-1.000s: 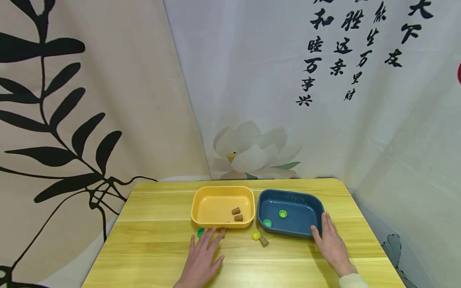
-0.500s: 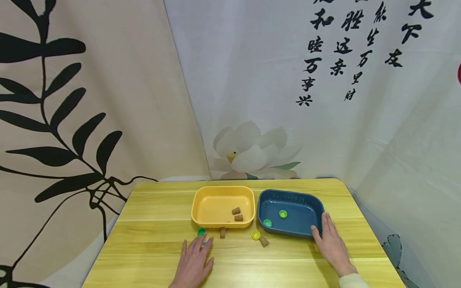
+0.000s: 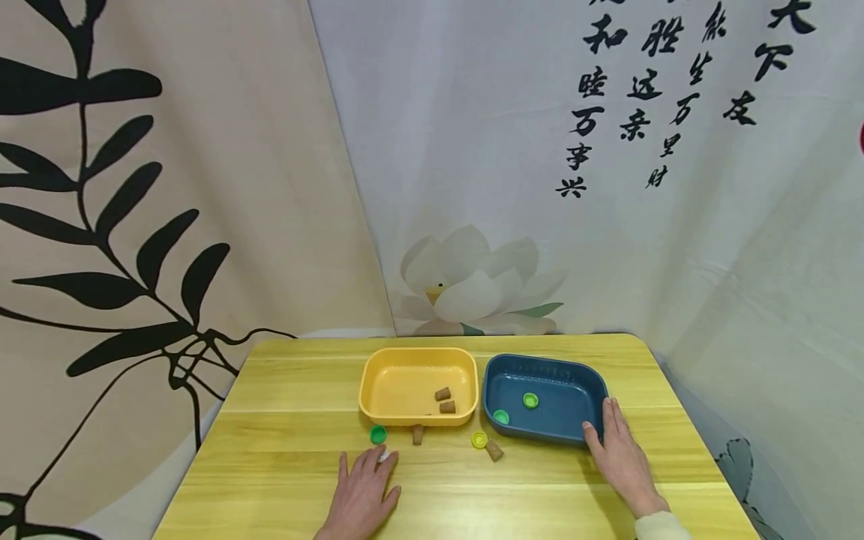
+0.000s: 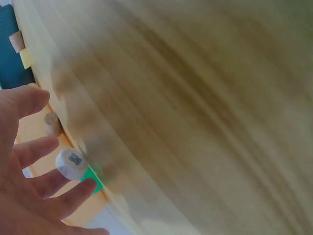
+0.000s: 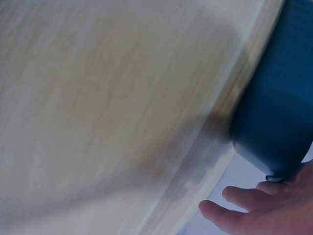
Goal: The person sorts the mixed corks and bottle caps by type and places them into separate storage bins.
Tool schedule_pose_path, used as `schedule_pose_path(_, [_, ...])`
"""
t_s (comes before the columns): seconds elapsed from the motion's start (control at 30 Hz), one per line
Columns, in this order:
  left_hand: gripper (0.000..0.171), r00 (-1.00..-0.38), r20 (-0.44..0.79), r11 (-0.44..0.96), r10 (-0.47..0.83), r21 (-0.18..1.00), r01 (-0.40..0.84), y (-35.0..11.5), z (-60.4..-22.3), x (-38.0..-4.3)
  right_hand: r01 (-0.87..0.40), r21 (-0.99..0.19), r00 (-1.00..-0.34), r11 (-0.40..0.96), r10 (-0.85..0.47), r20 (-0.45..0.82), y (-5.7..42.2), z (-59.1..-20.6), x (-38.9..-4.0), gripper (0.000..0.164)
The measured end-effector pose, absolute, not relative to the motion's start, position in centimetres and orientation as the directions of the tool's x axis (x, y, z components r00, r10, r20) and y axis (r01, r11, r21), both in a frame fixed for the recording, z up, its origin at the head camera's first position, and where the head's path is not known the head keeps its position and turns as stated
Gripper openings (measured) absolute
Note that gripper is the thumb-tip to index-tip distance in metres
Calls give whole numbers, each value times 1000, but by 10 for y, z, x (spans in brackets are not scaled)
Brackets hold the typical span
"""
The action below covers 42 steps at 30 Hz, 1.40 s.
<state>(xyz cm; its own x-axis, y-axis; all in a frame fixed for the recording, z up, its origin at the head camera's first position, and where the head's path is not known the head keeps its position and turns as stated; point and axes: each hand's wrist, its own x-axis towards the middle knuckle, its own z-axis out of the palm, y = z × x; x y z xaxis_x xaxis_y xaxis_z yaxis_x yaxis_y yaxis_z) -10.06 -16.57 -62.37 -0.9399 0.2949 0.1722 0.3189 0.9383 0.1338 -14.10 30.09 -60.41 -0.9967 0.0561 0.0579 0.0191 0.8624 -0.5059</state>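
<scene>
My left hand (image 3: pixel 361 491) is low over the table in front of the yellow tray (image 3: pixel 367 416), fingers spread. A small white cap (image 4: pixel 72 164) with a printed code is at its fingertips; the head view shows only a sliver between two fingers. Just beyond lie a green cap (image 3: pixel 378 434) and a brown cork (image 3: pixel 418 435). My right hand (image 3: pixel 622 457) rests against the near right corner of the blue tray (image 3: pixel 601 386), fingers extended along its side. Two brown corks (image 3: pixel 448 407) lie in the yellow tray, two green caps (image 3: pixel 530 400) in the blue one.
A yellow cap (image 3: pixel 479 440) and another cork (image 3: pixel 495 451) lie together in front of the gap between the trays. The wooden table (image 3: pixel 283 420) ends at a printed cloth backdrop (image 3: pixel 486 150) behind the trays.
My left hand has drawn back toward the left, uncovering the cork and the green cap in front of the yellow tray. The white cap has come into view. My right hand has stayed put.
</scene>
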Motion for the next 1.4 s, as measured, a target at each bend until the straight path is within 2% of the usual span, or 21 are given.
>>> schedule_pose_path(0.3, [46,-931,71,913,359,178,366,-161,-618,-91,21,-508,-996,861,60,60,301,-604,-141,79])
schedule_pose_path(0.57, [40,-891,150,876,429,171,450,-159,-620,-86,21,-514,-996,858,62,63,301,-603,-140,80])
schedule_pose_path(0.7, [48,-896,175,876,408,200,438,-160,-623,-88,23,-512,-996,859,62,58,302,-603,-140,79])
schedule_pose_path(0.9, [64,-917,143,898,371,196,394,-161,-624,-91,26,-508,-997,861,61,53,301,-604,-141,79])
schedule_pose_path(1.2, [30,-888,215,887,406,140,439,-160,-624,-97,23,-510,-995,860,68,71,301,-605,-141,77])
schedule_pose_path(1.4, [29,-879,231,876,417,157,457,-156,-621,-99,21,-509,-995,860,69,76,301,-605,-140,77])
